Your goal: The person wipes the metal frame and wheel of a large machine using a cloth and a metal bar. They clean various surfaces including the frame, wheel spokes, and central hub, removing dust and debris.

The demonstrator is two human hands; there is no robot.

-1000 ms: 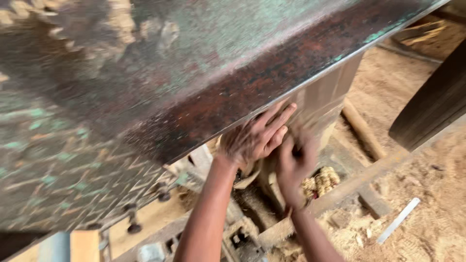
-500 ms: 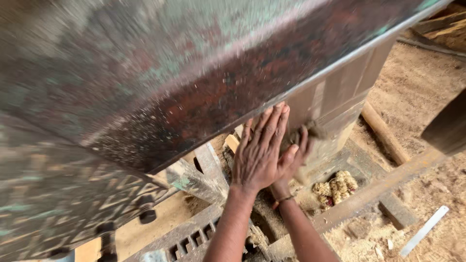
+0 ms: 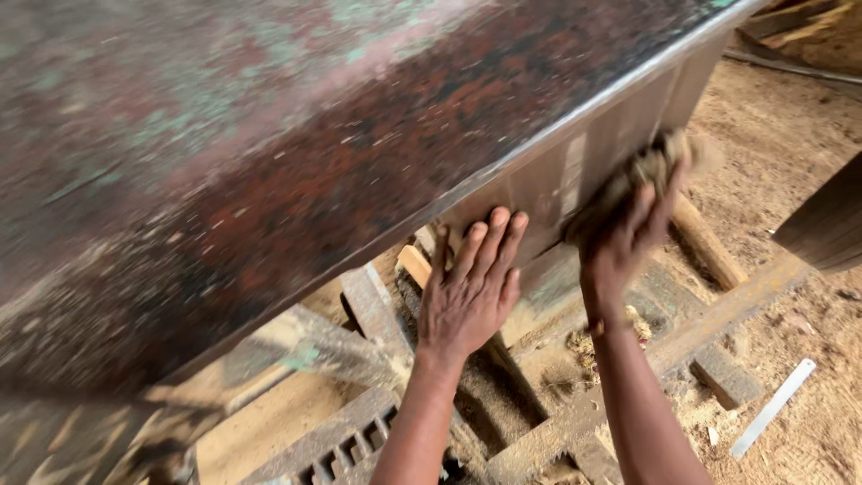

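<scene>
- The wad of sawdust-coloured fibre (image 3: 660, 162) is bunched in the right hand (image 3: 628, 238), pressed against the side panel (image 3: 575, 180) just below the metal rim of the big machine bench (image 3: 314, 162). It is blurred, so whether it is rag or shavings cannot be told.
- The right hand is closed around that wad, fingers curled over it. A second ago this hand sat lower, close beside the other and under the rim; it has since swung up and to the right along the panel, which reads as a wiping stroke in progress.
- The left hand (image 3: 471, 292) lies open and flat, fingers together and pointing up, palm on the same panel lower down. It holds nothing and looks to be bracing; it has barely shifted over the last half second.
- The bench top is rust-red and green, dusted with fine sawdust.
- Below are the slatted frame (image 3: 341, 445) and a wooden beam (image 3: 718, 314), with a pale flat strip (image 3: 772, 409) lying on the sawdust floor (image 3: 808, 135) well apart from both hands.
</scene>
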